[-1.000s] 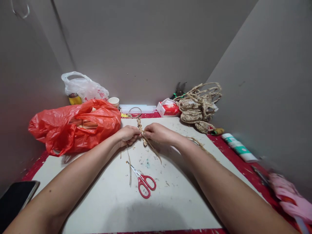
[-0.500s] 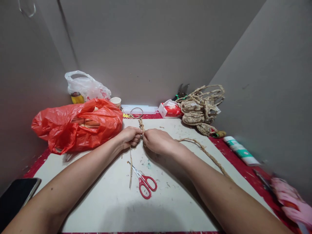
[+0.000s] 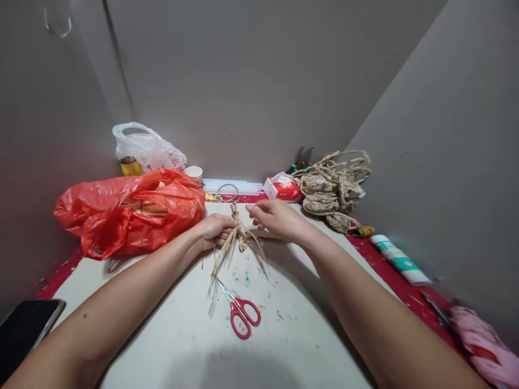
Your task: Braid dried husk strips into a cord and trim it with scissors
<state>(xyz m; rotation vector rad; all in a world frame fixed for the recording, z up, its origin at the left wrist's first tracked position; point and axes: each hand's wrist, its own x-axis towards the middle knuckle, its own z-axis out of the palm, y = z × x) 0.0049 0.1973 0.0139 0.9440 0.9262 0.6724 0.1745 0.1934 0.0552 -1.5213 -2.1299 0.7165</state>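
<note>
My left hand (image 3: 218, 229) is closed on a braided straw piece (image 3: 242, 242) at the middle of the white board (image 3: 170, 335). Loose straw strands (image 3: 224, 253) fan out below its fingertips to both sides. To the right of the braid, my right hand (image 3: 272, 217) is raised with its fingers apart and curled a little, and nothing shows in it. Red-handled scissors (image 3: 244, 319) lie on the board below the strands, with their tips pointing up at them.
Left: a red plastic bag (image 3: 101, 210), white bag (image 3: 141, 146), paper cup (image 3: 193, 173) and phone (image 3: 28, 329). Back: a wire ring (image 3: 227, 192) and tissue pack (image 3: 284, 187). Right: coiled straw rope (image 3: 320, 194), a white-green roll (image 3: 401, 260) and a pink item (image 3: 482, 340).
My right hand has let go of the braid and moved up and right, its fingers opening. The strands now spread out below my left hand. The view has shifted slightly.
</note>
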